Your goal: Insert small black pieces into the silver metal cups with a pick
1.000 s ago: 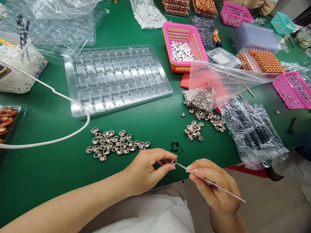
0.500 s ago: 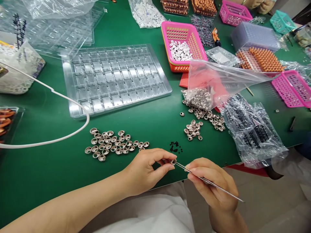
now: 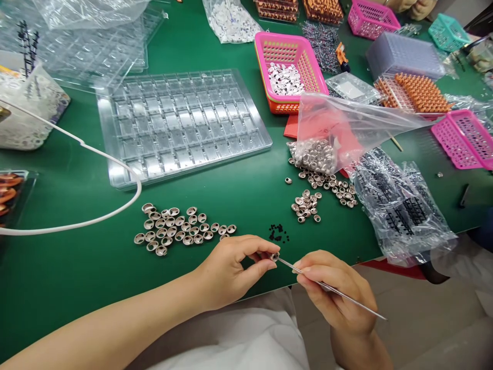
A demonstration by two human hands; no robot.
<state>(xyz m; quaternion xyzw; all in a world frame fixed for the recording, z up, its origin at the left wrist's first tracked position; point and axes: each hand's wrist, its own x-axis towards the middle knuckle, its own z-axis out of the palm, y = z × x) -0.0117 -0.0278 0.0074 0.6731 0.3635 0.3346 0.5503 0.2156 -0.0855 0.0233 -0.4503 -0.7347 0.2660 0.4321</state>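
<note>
Between thumb and forefinger, my left hand [image 3: 239,267] pinches one small silvery ring-shaped piece [image 3: 275,256] near the table's front edge. My right hand [image 3: 335,288] holds metal tweezers [image 3: 346,296], their tips at that piece. Whether the tips grip anything inside it is too small to tell. Just beyond lie several tiny black bits [image 3: 278,233]. A spread of similar silvery pieces [image 3: 171,231] lies left of my left hand. A smaller heap of them [image 3: 306,206] sits beyond the black bits to the right, near a clear bag of more pieces [image 3: 316,155].
A clear compartment tray [image 3: 185,123] lies at centre left, beside a white cable [image 3: 127,167]. Pink baskets [image 3: 260,61] with white pieces stand at the back. Bagged black parts [image 3: 404,210] lie at the right. Another person's hands [image 3: 418,9] show at the top right.
The tweezers' two arms have come closer together at the silvery piece. Both hands stay in nearly the same place.
</note>
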